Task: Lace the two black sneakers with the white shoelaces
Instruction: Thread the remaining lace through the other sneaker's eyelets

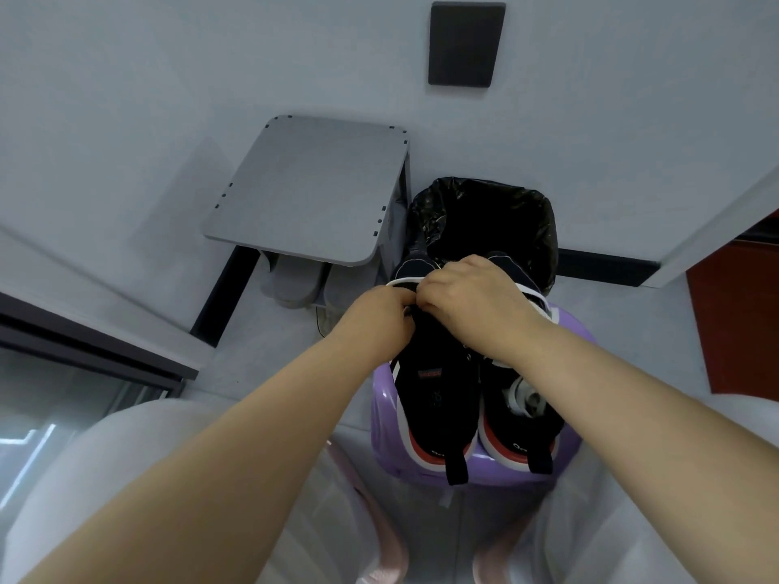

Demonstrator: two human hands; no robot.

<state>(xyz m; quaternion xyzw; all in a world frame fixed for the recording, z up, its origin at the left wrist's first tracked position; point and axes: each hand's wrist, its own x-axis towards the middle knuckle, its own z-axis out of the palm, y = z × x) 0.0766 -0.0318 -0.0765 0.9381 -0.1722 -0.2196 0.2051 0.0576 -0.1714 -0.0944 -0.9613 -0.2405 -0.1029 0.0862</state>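
Here, nearest the camera, a white garment covers the person's lap; its lower part is cut off by the frame edge. Both bare forearms reach forward over it.

Beyond the knees stands a purple stool, largely covered by two black sneakers set side by side, heels toward the viewer. The left sneaker shows a red tongue label too blurred to read. The right sneaker is crossed by the right forearm, and a bundled lace lies in its opening, half hidden.

The hands meet over the forefoot of the left sneaker. The right hand is curled round a white shoelace, which enters under its fingers from the left and reappears past its wrist on the right. The left hand has its fingers bunched against the same spot; the fingertips are hidden, so whether they pinch the lace, the upper or nothing cannot be told. The eyelets are covered by both hands.

Farther off, the toes of the sneakers overlap a bin lined with a black bag. Beside it stands a grey table with grey slippers partly hidden beneath. At right a red cabinet is cut off. Farthest, a dark panel sits on the wall.
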